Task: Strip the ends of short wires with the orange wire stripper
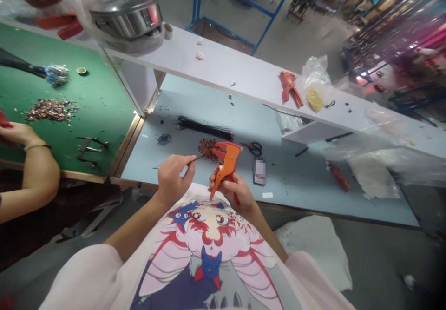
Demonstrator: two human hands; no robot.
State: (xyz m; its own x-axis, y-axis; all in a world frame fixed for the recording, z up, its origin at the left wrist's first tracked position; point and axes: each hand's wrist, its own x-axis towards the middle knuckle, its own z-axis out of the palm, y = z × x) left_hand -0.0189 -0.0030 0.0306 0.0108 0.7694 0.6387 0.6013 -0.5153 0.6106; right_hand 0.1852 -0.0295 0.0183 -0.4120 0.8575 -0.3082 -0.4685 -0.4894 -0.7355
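Observation:
My left hand is closed in a pinch on a thin black wire whose end points toward the jaws of an orange wire stripper. My right hand is wrapped round the stripper's handles, holding it upright just above the front edge of the pale blue table. Behind the tool lies a small heap of reddish-brown wire pieces, and behind that a bundle of black wires.
Black scissors, a phone and a red tool lie on the blue table. A white shelf carries another orange stripper and plastic bags. To the left, another person's arm rests at a green table.

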